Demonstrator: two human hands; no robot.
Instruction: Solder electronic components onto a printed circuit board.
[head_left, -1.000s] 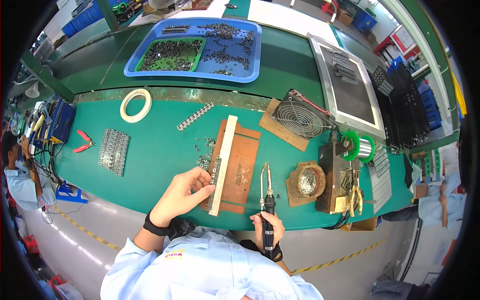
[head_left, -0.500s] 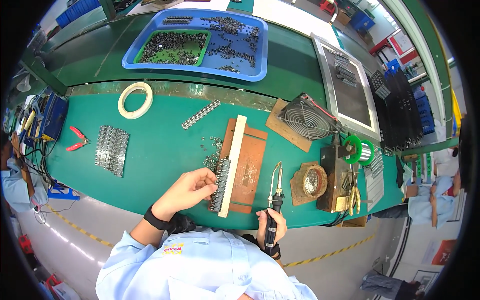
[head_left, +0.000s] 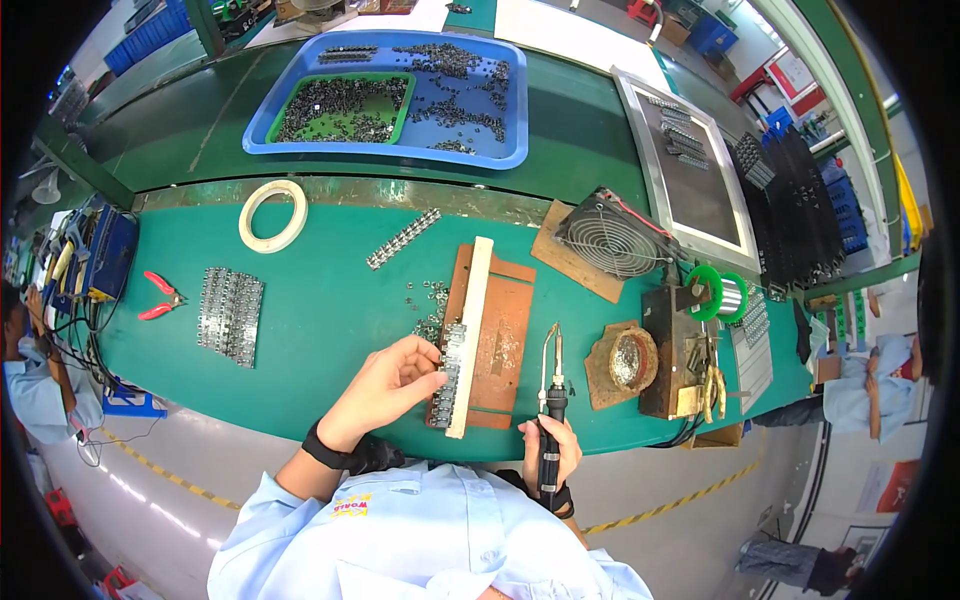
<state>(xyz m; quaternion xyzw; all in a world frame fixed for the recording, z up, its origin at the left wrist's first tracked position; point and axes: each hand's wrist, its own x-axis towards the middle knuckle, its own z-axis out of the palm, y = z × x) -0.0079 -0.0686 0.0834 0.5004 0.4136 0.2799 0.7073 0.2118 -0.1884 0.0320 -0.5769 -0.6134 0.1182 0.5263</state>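
Metal parts (head_left: 453, 352) are lying beside the pale bar (head_left: 472, 335), their row running lengthwise away from us; our half-curled left hand (head_left: 393, 385), nearer, is touching its left edge, pinching or not we cannot tell; our right hand (head_left: 556, 450) is gripping a soldering iron (head_left: 555, 402).

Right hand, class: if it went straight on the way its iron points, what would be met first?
Probably the board under the fan. Depth is unclear: the right hand may hold its iron high enough to meet the fan instead.
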